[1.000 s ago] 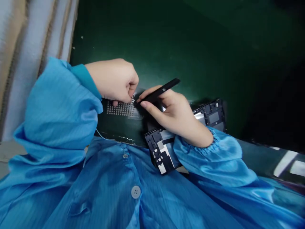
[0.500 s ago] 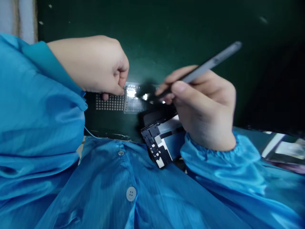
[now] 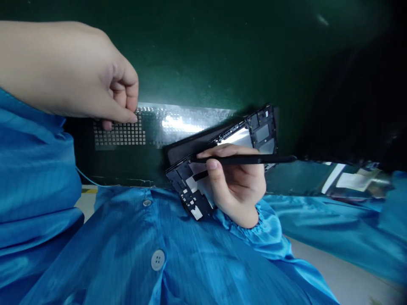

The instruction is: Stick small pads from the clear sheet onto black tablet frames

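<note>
My left hand point(image 3: 104, 80) is closed, with thumb and fingertips pinched at a clear sheet point(image 3: 152, 123) that carries rows of small square pads point(image 3: 127, 137). The pads cover its left part, while the right part is shiny and bare. My right hand point(image 3: 237, 182) grips slim black tweezers point(image 3: 248, 159) like a pen, lying almost level. Their tip rests at or just over the long edge of an opened phone point(image 3: 262, 131), whose inner frame shows black and silver parts. The phone lies tilted, partly hidden by my right hand. Beside it is a dark flat panel point(image 3: 187, 148) along its upper left side.
All of this lies on a dark green work surface point(image 3: 190, 55). A thin blue cord point(image 3: 87, 180) runs from my left sleeve. Clear plastic and pale items point(image 3: 352, 180) lie at the right, along the surface's near edge. Another blue sleeve or cloth point(image 3: 394, 228) shows at far right.
My right hand has brought the tweezers from above the clear sheet down to the phone and turned them nearly level. My left hand stays pinched at the sheet. The view has shifted right.
</note>
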Demonstrator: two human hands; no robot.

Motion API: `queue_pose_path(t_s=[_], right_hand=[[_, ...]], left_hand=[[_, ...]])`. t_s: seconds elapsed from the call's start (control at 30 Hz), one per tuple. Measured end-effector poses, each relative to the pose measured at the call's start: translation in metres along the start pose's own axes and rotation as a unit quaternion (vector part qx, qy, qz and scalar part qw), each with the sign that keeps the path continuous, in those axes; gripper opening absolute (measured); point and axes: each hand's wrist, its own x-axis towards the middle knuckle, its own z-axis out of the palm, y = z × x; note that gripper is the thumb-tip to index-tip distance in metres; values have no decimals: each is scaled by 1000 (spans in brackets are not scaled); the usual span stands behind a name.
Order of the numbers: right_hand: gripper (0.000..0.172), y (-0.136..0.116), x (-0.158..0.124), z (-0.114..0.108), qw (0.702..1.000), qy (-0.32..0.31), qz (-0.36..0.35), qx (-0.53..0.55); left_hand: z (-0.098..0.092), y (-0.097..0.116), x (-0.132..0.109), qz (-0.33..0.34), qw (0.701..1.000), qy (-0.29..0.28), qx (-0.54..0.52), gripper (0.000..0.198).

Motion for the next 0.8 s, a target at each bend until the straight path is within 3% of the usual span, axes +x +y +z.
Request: queue_pose_path(t_s=[0.1,0.2,0.3,0.43,0.7,0.8], right_hand=[[32,-11,7,-9,998,-44,-14,-42],[30,-22,31,-8,996,-75,-12,-49],[19,-21,70,8,986,-167,-20,-14],[13,-2,106,36,963,-266,-42,-6],[12,11,107,45,964,-263,-45,-13],[11,15,116,43,958,-283,1,41]], left_hand=[[-1,5,-3,-59,998,-12,35,82],[-2,28,-11,-101,990,27,90,71],[-4,50,-19,-110,986,41,117,54],[-5,66,-22,-108,989,9,98,53],[-5,72,-23,-118,982,7,144,44],[-7,69,-21,-126,981,7,150,44]])
